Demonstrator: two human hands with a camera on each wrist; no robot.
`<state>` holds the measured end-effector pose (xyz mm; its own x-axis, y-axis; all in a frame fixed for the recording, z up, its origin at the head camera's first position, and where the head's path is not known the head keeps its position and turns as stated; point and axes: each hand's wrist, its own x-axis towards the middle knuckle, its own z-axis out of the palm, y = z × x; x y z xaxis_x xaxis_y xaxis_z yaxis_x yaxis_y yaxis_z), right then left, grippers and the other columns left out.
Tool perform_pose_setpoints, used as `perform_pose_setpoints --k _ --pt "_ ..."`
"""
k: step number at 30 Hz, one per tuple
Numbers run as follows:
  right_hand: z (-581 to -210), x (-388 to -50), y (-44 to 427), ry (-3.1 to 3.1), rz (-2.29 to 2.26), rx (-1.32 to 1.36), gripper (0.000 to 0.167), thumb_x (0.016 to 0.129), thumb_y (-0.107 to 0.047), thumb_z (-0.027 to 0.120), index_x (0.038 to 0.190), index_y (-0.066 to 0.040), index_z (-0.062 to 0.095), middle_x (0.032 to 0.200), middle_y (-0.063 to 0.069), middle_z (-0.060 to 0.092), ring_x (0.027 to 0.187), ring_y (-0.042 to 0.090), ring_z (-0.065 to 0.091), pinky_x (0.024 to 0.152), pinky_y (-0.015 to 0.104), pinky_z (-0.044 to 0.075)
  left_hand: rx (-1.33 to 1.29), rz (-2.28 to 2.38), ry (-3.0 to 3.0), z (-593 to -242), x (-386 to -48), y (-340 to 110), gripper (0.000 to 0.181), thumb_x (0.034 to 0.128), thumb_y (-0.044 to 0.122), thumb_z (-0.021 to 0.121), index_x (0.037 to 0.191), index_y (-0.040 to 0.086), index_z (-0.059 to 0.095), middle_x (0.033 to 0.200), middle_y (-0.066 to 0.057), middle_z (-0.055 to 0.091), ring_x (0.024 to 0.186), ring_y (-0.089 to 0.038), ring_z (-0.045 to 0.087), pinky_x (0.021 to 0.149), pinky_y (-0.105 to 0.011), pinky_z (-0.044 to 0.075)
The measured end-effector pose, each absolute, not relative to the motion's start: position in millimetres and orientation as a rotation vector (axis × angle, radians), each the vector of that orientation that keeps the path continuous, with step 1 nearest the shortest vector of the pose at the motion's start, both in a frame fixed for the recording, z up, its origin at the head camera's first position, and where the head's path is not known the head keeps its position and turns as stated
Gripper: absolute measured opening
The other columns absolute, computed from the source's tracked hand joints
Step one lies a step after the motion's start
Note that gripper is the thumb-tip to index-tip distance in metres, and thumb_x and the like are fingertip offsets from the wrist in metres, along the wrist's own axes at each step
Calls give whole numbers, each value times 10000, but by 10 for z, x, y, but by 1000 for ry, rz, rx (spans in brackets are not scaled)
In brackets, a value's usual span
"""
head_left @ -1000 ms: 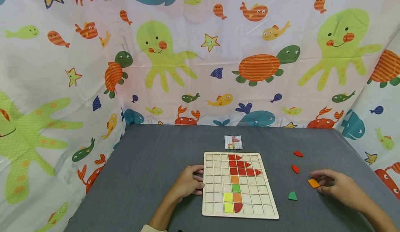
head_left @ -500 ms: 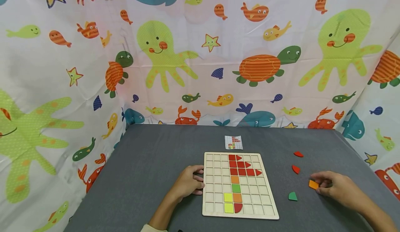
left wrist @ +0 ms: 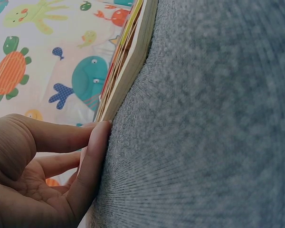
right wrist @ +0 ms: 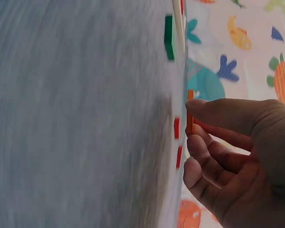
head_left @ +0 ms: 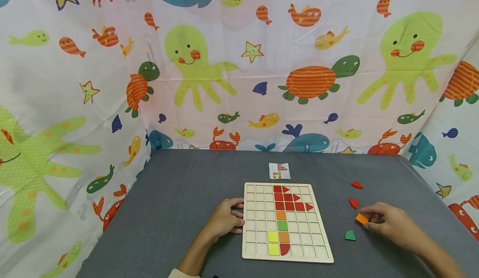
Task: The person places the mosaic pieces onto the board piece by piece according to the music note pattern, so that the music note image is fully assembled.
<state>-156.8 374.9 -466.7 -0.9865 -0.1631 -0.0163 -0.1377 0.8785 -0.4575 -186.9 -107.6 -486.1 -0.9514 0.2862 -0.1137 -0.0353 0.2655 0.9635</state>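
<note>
My left hand [head_left: 226,217] holds the left edge of a pale wooden grid board [head_left: 258,211], its fingertips and thumb against the rim. Up close in the left wrist view, the board's edge [left wrist: 130,71] meets the fingertips. Between thumb and fingers, my right hand [head_left: 391,224] pinches an orange square tile [head_left: 361,218], held just above the cloth right of the board; the right wrist view shows this tile [right wrist: 190,111] edge-on. On the board sit red squares and triangles, orange, green and yellow squares, and a red quarter-round piece [head_left: 285,249].
Two red curved pieces [head_left: 354,203] lie beyond the right hand. A green quarter-round piece [head_left: 350,235] rests between board and right hand. Behind the board is a small pattern card [head_left: 279,171]. Grey cloth [head_left: 194,178] covers the table, and a sea-animal curtain [head_left: 239,74] hangs behind.
The right hand lifts the orange square tile and carries it left toward the board. The left hand and the board stay in place.
</note>
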Motion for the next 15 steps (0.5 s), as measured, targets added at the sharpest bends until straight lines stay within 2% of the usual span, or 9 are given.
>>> perform_pose_setpoints --k 6,15 --pt "-4670 -1556 3441 3026 -832 -392 290 854 -147 877 1120 -79 785 952 -47 637 787 -26 526 658 219 518 220 1738 2275 -4862 -1869 -1079 672 837 -136 756 1473 -48 557 1292 -165 581 973 -211 647 624 -364 665" --pt "-4577 -1610 2963 2931 -939 -546 278 890 -169 847 1153 -96 790 963 -85 638 804 4 525 647 221 487 225 1736 2273 -4859 -1866 -1077 668 843 -132 752 1475 -51 553 1295 -167 574 974 -210 641 628 -366 666"
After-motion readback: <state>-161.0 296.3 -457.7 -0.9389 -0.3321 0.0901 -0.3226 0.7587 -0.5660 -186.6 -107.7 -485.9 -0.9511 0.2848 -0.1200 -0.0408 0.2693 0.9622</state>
